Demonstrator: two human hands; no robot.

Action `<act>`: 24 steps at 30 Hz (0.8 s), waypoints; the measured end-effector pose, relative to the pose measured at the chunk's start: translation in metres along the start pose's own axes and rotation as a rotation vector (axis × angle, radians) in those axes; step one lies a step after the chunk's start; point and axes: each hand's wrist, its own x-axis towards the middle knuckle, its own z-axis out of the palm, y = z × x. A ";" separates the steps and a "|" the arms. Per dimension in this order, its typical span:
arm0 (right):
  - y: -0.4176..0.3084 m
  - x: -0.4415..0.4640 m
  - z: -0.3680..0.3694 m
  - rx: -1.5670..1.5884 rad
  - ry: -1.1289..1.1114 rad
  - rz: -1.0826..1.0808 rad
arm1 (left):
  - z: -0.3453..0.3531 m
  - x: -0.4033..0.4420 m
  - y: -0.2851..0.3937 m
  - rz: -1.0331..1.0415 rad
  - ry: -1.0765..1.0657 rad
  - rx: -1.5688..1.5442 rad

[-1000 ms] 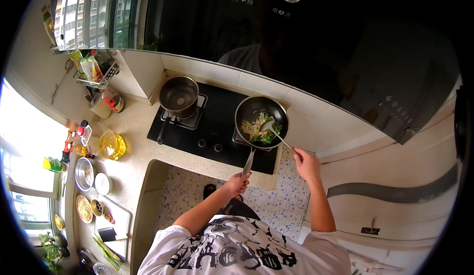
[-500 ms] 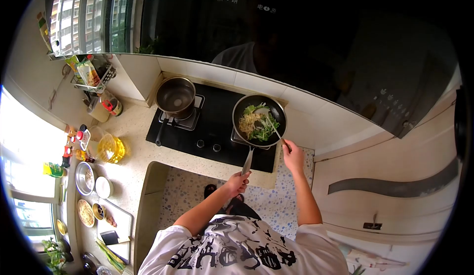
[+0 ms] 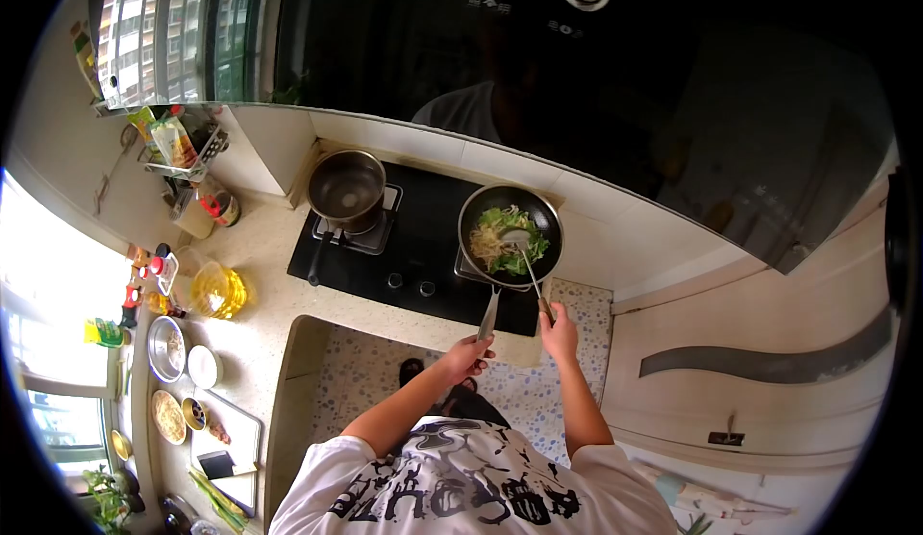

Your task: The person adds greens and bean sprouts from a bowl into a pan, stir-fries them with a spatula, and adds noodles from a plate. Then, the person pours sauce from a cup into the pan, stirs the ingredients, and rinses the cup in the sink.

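A dark frying pan [image 3: 550,218] sits over the right burner. Inside it lie green leafy vegetables [image 3: 501,218] and pale yellowish shreds [image 3: 487,245]. My left hand [image 3: 468,358] is closed round the pan's handle, which points toward me. Closed on the wooden-ended grip of a spatula [image 3: 530,271] is my right hand [image 3: 559,332], just right of the pan's near rim. The metal head of the spatula rests among the greens, partly over them.
A dark saucepan [image 3: 346,184] stands on the left burner of the black hob [image 3: 423,227]. Along the left counter are an oil jug [image 3: 218,292], a metal bowl [image 3: 166,348], a white bowl [image 3: 204,367] and a cutting board [image 3: 245,434] with a knife. The range hood [image 3: 577,102] overhangs the back.
My right hand has moved left and lower, drawing the spatula toward me. The spatula's head now shows in the greens, which are shifted about. My left hand still grips the handle.
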 end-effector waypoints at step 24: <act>-0.065 -0.056 0.055 0.374 -0.133 -0.391 | -0.088 -0.088 -0.011 0.158 0.118 0.080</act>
